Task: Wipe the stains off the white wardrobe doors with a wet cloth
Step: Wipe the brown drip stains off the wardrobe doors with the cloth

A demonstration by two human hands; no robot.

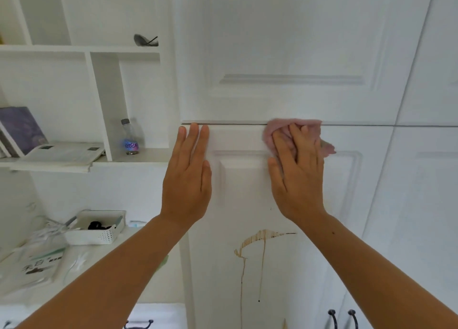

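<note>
your right hand (298,180), fingers flat, presses the pink cloth (278,130) to the wardrobe door (245,194); brown stain (263,238) lies straight below; left hand (188,180) flat, empty.

Pink cloth (309,124) largely hidden beneath fingers (301,142) of right hand (297,180), edges blurred — dark door handles (333,318) cut off at bottom edge; bottle (130,137) label blurred.

A home bedroom: white panelled wardrobe doors (285,56), shelves (81,49) with books (21,130).
</note>
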